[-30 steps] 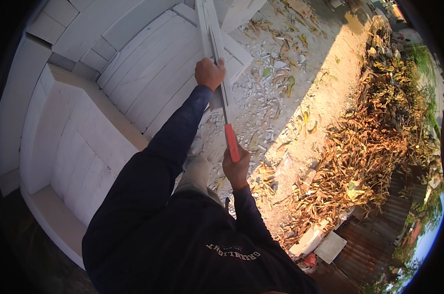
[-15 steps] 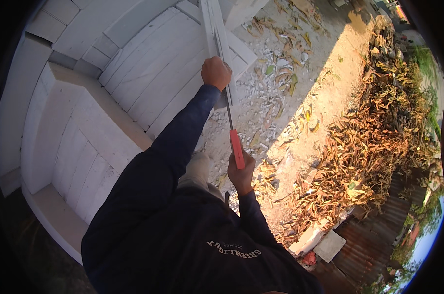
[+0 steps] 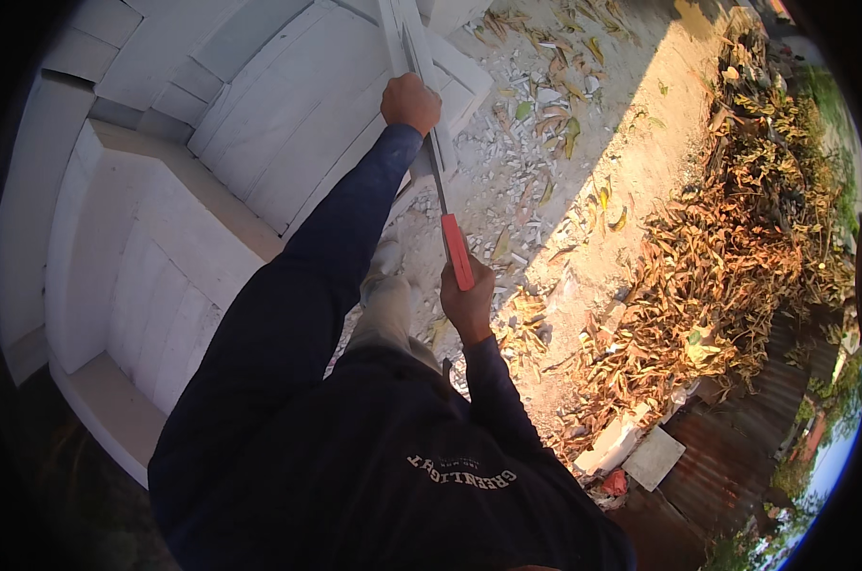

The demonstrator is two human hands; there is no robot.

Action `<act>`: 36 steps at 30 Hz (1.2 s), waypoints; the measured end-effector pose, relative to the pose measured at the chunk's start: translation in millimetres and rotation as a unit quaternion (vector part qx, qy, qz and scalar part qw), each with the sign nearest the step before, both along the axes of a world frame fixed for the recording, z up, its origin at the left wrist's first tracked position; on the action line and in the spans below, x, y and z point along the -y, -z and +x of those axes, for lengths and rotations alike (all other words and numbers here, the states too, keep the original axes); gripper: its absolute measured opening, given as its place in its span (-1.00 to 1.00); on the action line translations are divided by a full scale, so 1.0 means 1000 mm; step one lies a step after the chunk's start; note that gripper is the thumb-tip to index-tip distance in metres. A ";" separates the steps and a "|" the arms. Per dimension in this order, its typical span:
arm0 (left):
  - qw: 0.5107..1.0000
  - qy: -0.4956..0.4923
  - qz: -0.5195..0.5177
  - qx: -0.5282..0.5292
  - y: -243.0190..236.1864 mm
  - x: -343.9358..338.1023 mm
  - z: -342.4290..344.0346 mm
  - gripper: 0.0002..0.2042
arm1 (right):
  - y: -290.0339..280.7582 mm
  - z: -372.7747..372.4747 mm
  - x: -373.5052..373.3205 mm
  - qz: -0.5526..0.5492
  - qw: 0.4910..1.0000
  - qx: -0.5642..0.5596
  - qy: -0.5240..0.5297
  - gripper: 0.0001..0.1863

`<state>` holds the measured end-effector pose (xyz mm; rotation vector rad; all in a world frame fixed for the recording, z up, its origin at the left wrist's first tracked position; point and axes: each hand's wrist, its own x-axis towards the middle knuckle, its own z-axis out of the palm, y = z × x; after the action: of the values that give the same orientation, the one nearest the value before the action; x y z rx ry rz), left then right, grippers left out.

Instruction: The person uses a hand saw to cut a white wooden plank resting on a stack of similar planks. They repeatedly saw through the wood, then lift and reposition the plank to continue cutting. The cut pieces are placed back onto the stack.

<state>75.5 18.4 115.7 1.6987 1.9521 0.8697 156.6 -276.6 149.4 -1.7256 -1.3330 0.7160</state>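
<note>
A red-handled handsaw (image 3: 458,252) sits in the middle of the scene, its blade running away along a long pale slab (image 3: 418,52). The right hand (image 3: 467,297) is wrapped tightly around the handle at the near end. Farther off, the left hand (image 3: 411,102) rests curled over the slab (whether its hidden fingers pinch anything, I cannot tell). White blocks (image 3: 298,114) stand left; dry leaves (image 3: 726,252) heap up right, with rusty corrugated sheeting (image 3: 750,428) at the near right.
</note>
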 end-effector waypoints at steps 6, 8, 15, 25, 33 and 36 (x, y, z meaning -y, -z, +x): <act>1.000 0.004 -0.001 0.017 0.014 -0.006 -0.010 -0.80 | -0.009 -0.004 -0.006 -0.038 0.998 0.045 -0.035 -0.32; 1.000 0.004 0.008 0.014 0.014 -0.027 -0.012 -0.81 | -0.002 -0.006 -0.016 -0.035 0.999 0.023 -0.026 -0.32; 1.000 0.004 -0.021 -0.014 0.002 0.009 -0.002 -0.80 | 0.007 0.008 0.012 -0.044 0.998 0.018 -0.031 -0.35; 1.000 0.003 -0.016 -0.012 -0.019 -0.041 0.002 -0.78 | -0.002 0.011 -0.043 0.029 0.999 -0.005 -0.031 -0.87; 1.000 0.006 -0.008 0.015 0.014 -0.017 -0.007 -0.78 | -0.013 -0.004 -0.002 -0.067 0.995 0.068 -0.038 -0.36; 1.000 0.014 -0.016 0.020 0.005 -0.034 -0.006 -0.76 | -0.018 0.000 -0.030 -0.033 0.997 0.050 -0.051 -0.42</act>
<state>69.1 52.6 110.5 1.6727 1.9024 0.8515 156.2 -246.9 167.2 -1.7763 -1.4889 0.7471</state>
